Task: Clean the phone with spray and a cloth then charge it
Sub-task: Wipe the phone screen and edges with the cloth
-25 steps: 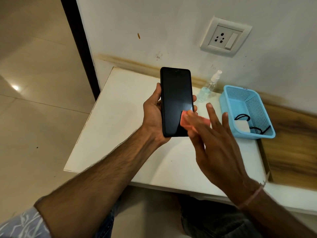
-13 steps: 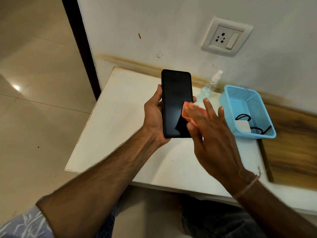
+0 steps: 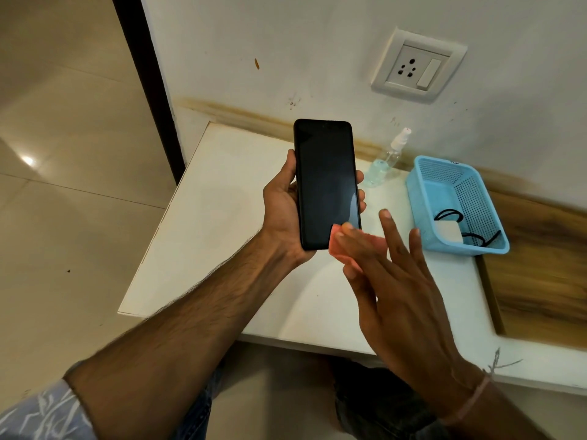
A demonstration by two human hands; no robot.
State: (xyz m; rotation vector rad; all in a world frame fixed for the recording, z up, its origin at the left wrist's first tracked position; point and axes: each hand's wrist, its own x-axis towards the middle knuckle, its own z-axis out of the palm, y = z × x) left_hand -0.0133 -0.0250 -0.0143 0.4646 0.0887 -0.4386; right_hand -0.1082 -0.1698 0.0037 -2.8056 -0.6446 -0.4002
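Above the white table (image 3: 206,233), left hand (image 3: 282,214) grips phone (image 3: 327,182) by its edges (screen dark). Right hand (image 3: 400,296), fingers straight, presses orange cloth (image 3: 336,247) on its near right corner. Spray bottle (image 3: 386,160) and blue basket (image 3: 427,214) sit far right.

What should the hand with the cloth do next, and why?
Probably slide the cloth up the screen of the phone. The right hand presses it with straight fingers on the bottom right corner only, so most of the dark glass above lies uncovered, while the left hand grips the phone upright. The charger lies in the basket, so wiping seems unfinished.
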